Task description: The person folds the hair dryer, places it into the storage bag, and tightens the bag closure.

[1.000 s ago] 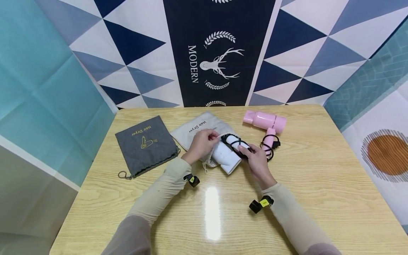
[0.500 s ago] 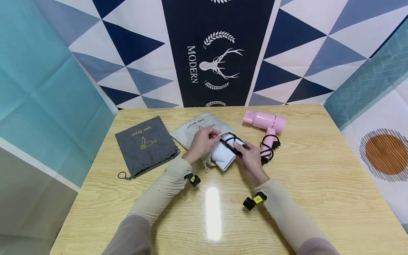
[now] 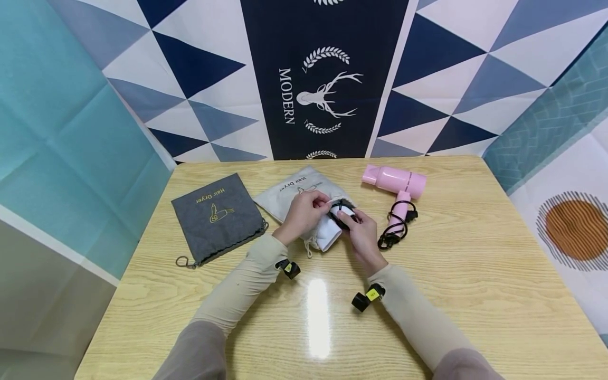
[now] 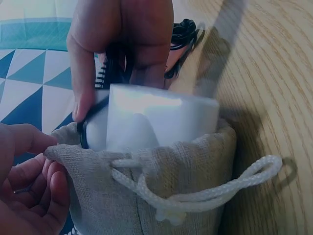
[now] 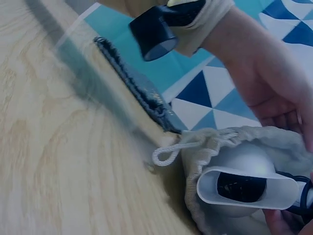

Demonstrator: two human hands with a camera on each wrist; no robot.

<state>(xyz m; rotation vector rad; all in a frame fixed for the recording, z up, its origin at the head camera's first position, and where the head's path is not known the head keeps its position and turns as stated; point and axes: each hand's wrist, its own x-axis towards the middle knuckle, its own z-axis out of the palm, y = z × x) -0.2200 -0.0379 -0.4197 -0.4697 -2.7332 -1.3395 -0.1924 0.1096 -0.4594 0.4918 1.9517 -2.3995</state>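
Observation:
A light linen drawstring bag, printed "Hair Dryer", lies on the table. My left hand pinches the rim of its mouth. With the thumb on top, my right hand grips the handle of a white hair dryer, around which a black cord is wound. Most of the dryer's body is inside the bag; its flat nozzle sticks out of the mouth in the left wrist view. A white drawstring loop hangs from the rim.
A pink hair dryer with a black cord wound on its handle lies at the back right, close to my right hand. On the left lies a flat dark grey drawstring bag. A patterned cloth wall stands behind the wooden table.
My right hand has moved left, pushing the white hair dryer deeper into the linen bag. The left hand keeps its pinch on the rim, nearly in place.

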